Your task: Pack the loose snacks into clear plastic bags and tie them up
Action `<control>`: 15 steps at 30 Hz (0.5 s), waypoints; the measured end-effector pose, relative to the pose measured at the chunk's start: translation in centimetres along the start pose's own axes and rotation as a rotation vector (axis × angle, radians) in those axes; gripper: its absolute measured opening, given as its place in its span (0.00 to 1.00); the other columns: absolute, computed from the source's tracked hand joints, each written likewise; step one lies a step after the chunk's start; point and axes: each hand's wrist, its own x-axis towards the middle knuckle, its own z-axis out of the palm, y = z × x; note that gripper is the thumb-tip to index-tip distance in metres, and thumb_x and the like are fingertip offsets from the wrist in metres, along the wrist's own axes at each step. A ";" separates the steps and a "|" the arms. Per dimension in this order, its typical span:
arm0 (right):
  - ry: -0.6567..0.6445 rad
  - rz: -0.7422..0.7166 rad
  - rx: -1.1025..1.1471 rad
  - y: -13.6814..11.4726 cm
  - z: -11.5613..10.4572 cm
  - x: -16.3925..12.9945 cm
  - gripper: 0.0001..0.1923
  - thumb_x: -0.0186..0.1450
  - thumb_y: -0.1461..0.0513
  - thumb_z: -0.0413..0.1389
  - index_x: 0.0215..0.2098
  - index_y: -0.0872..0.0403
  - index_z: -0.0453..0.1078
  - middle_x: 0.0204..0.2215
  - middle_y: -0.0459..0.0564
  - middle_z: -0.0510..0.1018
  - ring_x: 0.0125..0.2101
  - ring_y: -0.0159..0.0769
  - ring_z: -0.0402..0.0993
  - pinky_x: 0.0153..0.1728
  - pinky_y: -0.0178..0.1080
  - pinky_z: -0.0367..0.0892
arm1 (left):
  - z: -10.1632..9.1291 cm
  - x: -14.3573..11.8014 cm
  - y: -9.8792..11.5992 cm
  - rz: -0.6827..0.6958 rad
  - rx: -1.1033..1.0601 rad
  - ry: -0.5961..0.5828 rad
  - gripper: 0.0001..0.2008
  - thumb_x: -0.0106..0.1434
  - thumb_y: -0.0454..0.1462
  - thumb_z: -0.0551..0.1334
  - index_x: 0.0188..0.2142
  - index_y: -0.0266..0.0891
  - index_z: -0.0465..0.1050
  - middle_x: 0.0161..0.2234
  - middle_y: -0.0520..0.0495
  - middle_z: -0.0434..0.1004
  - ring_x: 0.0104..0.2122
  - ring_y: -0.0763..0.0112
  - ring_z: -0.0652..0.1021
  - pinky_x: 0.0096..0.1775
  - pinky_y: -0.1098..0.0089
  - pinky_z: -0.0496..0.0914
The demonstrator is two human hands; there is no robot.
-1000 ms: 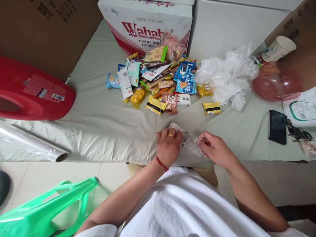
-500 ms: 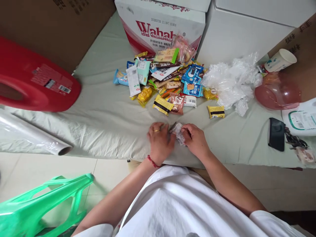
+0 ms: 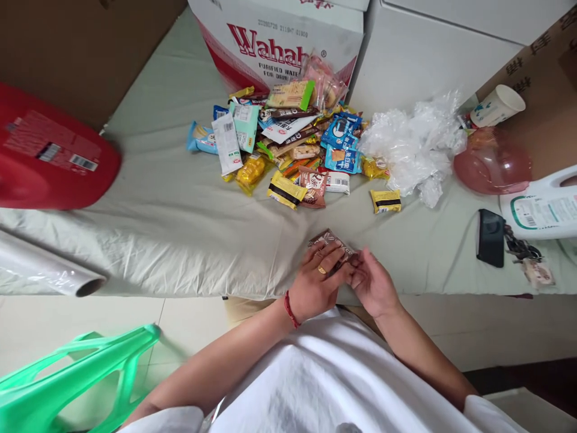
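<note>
A small brown snack packet with pale printing lies at the table's front edge, half covered by my hands. My left hand, wearing a gold ring and a red cord bracelet, is laid over the packet with its fingers bent around it. At the packet's right end, my right hand pinches the corner between thumb and fingers. Both hands meet there, and my left fingers hide part of the grip. Beyond them rests a heap of wrapped snacks, and a single yellow packet lies apart to the right.
Crumpled clear plastic sits right of the heap, near a paper cup and a pink bowl. A phone and keys lie at right. A red jug and a plastic film roll are at left; a green stool stands below.
The packet has turned, so its brown printed face now shows instead of a silvery, see-through-looking side. My left hand has moved right and over it. The camera view has shifted slightly.
</note>
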 end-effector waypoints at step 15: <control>0.450 -0.550 -0.812 -10.8 -11.9 3.1 0.17 0.71 0.51 0.55 0.53 0.49 0.74 0.50 0.52 0.81 0.52 0.44 0.78 0.56 0.48 0.71 | -9.2 -6.5 -4.6 -0.428 0.192 0.076 0.31 0.61 0.35 0.64 0.60 0.71 0.71 0.57 0.60 0.79 0.53 0.48 0.81 0.57 0.43 0.76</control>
